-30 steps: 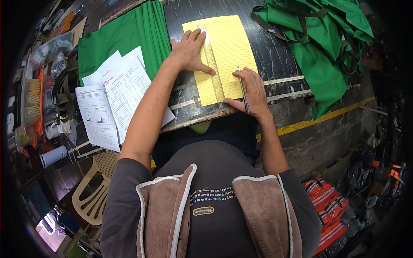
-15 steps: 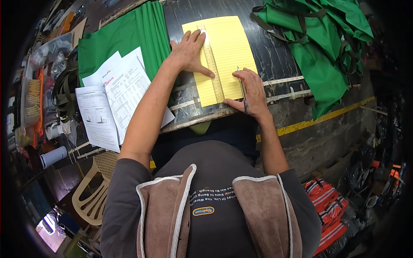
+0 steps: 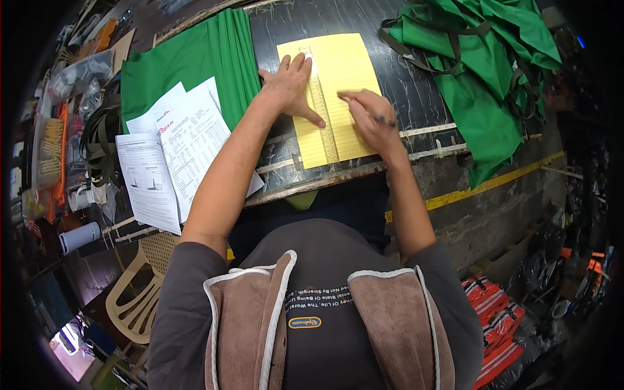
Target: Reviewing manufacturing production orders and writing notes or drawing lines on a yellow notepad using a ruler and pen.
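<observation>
A yellow lined sheet of paper (image 3: 351,58) lies on the dark tabletop, with a clear ruler (image 3: 328,142) running lengthwise along its left part. My left hand (image 3: 287,86) presses on the ruler and the sheet, fingers spread and the thumb resting across the ruler's lower half. To the right of the ruler, my right hand (image 3: 374,120) is closed in a writing grip over the paper. It holds a pen (image 3: 342,98); most of the pen is hidden behind the fingers, and whether its tip touches the sheet is unclear.
Folded green fabric (image 3: 227,65) and printed white sheets (image 3: 188,140) lie left of the paper. Green fabric with dark straps (image 3: 481,97) hangs over the table's right side. A beige plastic chair (image 3: 133,292) stands lower left; red bundles (image 3: 494,318) sit lower right.
My right hand has moved left and up from the sheet's right edge and turned, bringing the pen from upright beside the paper into a writing grip over it. My left hand stays on the ruler.
</observation>
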Available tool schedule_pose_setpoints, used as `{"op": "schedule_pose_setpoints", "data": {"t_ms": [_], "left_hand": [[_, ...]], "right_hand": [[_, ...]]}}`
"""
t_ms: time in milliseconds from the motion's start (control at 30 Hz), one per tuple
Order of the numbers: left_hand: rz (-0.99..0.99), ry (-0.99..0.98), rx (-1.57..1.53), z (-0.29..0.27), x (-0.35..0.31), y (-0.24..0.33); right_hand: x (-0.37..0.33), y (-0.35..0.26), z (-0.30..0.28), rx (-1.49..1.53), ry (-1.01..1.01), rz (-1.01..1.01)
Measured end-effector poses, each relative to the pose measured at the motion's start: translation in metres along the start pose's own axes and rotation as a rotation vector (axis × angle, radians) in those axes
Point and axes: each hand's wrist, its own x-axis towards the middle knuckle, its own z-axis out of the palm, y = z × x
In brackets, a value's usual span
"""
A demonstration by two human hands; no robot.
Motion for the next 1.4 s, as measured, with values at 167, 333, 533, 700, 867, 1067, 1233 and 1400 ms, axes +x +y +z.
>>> {"op": "schedule_pose_setpoints", "data": {"t_ms": [167,333,533,700,867,1067,1233,1400], "left_hand": [[0.015,-0.03,-0.002,-0.007,0.002,0.007],[0.016,-0.009,-0.013,-0.011,0.0,0.008],[0.016,-0.04,0.005,-0.011,0.002,0.005],[0.026,-0.029,-0.003,-0.01,0.001,0.006],[0.023,-0.045,0.002,-0.012,0.002,0.008],[-0.001,-0.106,0.018,-0.015,0.003,0.011],[-0.005,-0.125,0.021,-0.016,0.006,0.011],[-0.037,-0.107,0.022,-0.011,0.008,0.011]], "right_hand": [[0.071,0.041,0.059,0.187,0.206,0.261],[0.102,0.053,0.078,0.126,0.284,0.325],[0.106,0.052,0.083,0.13,0.266,0.326],[0.109,0.052,0.084,0.086,0.27,0.323],[0.111,0.049,0.078,0.067,0.243,0.337],[0.092,0.026,0.06,0.008,0.134,0.413],[0.043,0.0,0.037,0.008,0.035,0.491],[-0.038,-0.041,0.008,0.024,-0.046,0.552]]}}
